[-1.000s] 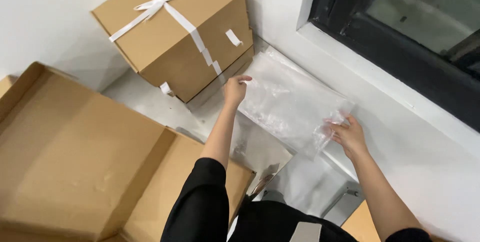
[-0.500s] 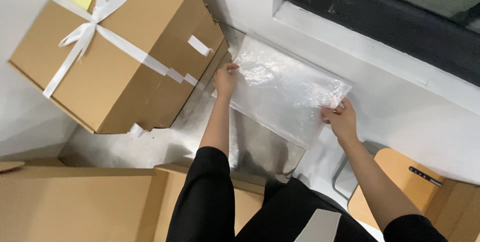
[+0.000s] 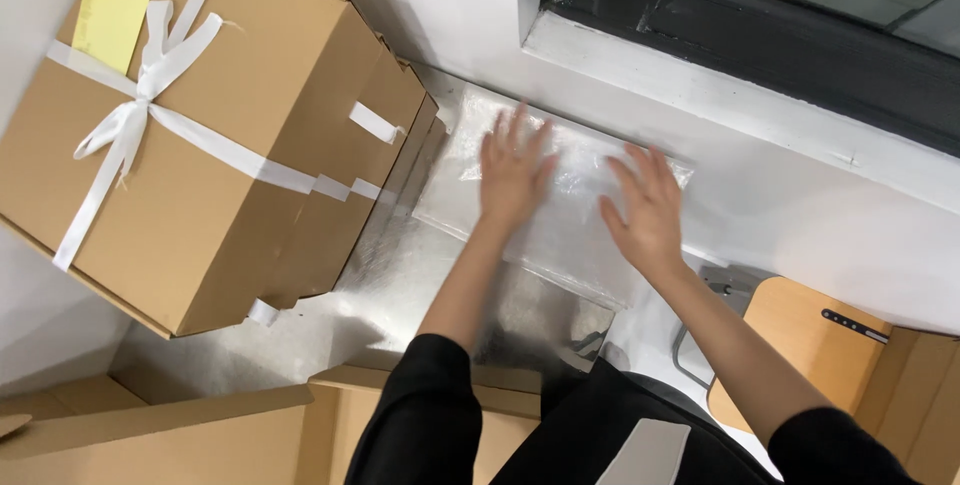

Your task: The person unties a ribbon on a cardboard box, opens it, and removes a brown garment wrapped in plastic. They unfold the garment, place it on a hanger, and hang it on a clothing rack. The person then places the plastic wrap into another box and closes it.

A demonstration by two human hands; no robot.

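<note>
A ribbon-tied cardboard box (image 3: 200, 135) sits at left on a silvery foil sheet (image 3: 420, 275). Beside it, both black-sleeved arms reach forward. The left hand (image 3: 512, 170) and right hand (image 3: 645, 207) lie flat, fingers spread and released, pressing a crinkled clear plastic bag (image 3: 560, 230) below the white window ledge (image 3: 760, 105).

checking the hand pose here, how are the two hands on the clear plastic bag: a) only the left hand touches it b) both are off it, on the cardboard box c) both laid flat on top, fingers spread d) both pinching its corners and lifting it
c: the left hand and right hand both lie flat with fingers spread on the clear plastic bag, which rests on the silvery sheet beside the ribbon-tied cardboard box.
</note>
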